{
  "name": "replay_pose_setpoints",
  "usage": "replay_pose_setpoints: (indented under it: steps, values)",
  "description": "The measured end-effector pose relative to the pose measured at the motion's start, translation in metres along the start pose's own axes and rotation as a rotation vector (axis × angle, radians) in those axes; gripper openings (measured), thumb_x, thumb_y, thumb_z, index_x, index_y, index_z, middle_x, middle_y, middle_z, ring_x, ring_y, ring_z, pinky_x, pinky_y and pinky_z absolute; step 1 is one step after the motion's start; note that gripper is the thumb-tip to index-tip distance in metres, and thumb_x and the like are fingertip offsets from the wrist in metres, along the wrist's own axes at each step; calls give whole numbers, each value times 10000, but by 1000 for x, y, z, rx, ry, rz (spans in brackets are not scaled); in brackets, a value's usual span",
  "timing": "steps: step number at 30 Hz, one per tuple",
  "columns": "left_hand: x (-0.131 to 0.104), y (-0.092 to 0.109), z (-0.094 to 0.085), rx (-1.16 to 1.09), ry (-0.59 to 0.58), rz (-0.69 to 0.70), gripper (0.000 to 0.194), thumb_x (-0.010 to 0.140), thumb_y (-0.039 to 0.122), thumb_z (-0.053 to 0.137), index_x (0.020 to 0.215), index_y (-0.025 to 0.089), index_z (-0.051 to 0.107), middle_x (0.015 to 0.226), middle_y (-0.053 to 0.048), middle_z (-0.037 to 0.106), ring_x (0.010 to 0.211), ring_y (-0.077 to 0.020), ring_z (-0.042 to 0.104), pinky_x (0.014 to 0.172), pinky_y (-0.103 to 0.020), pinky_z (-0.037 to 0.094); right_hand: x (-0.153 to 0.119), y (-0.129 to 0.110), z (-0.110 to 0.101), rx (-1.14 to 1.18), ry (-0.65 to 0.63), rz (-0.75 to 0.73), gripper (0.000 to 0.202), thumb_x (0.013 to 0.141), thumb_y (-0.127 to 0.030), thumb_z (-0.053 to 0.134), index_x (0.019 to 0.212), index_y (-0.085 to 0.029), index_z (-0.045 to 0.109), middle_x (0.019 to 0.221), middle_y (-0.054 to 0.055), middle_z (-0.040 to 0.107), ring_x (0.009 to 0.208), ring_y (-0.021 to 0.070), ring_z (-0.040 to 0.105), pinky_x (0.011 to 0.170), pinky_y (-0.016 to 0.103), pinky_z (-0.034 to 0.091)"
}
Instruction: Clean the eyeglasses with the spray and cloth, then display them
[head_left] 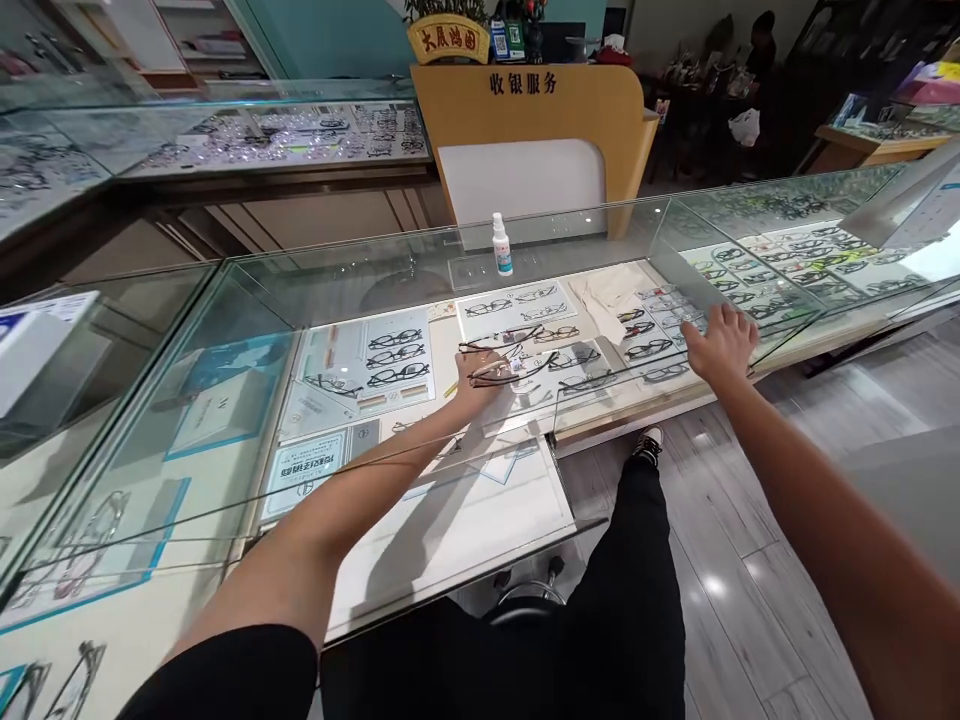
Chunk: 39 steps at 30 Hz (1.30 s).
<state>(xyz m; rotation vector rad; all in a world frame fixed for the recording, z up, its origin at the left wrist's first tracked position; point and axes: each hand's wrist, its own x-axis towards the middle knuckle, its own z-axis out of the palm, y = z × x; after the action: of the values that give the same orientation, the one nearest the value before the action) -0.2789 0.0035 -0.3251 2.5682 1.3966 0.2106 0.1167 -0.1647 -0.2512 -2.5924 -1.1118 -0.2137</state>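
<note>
My left hand (478, 370) is inside the glass display case, closed on a pair of dark-framed eyeglasses (495, 377). Part of its fingers is covered by the frames and the glass. Below and beside it, more eyeglasses (589, 381) lie on the white case floor. My right hand (727, 340) rests with spread fingers on the glass top near the case's front edge, holding nothing. Three dark eyeglasses (397, 355) sit in a column on a grey-white board left of my left hand.
A white spray bottle (502, 246) stands on the glass top. Behind is a yellow cashier counter (532, 105). A pulled-out white drawer (457, 530) lies below my left forearm. A stool (529, 597) is under it.
</note>
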Motion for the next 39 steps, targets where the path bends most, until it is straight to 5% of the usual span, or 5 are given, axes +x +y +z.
replay_pose_setpoints:
  steps: [9,17,25,31,39]
  values:
    - [-99,26,-40,32,-231,-44,128,910,321,703,852,220,757,1190,-143,809,1325,-437,581,1091,-572,390,4,0,-4,95,-33,0,870,1075,-559,380,1733,11,410,1859,274,335,1729,478,261,1406,689,163]
    - [-168,58,-97,-43,-430,91,245,1020,374,579,911,236,749,1207,-86,811,1259,-359,624,1103,-527,410,6,1,-3,108,-50,-10,916,1063,-591,362,1741,23,395,1873,275,301,1747,472,233,1425,680,150]
    - [-206,111,-143,-62,-399,253,233,1078,372,596,988,215,743,1219,-111,762,1217,-338,566,1068,-518,401,6,1,-1,86,-50,-2,906,1072,-594,347,1739,16,397,1871,267,311,1751,456,240,1430,669,153]
    - [-186,130,-204,-174,-308,299,318,1078,490,605,949,241,755,1179,-63,766,1233,-327,570,1162,-548,388,4,-1,-1,100,-41,-5,900,1070,-583,369,1734,22,405,1861,275,330,1747,455,247,1433,667,154]
    - [-61,116,-283,-207,-93,52,387,967,607,741,1102,256,830,1057,-24,724,1136,-282,694,991,-407,488,3,-1,0,123,-24,-11,902,1055,-600,361,1719,5,438,1855,275,343,1734,455,273,1411,679,162]
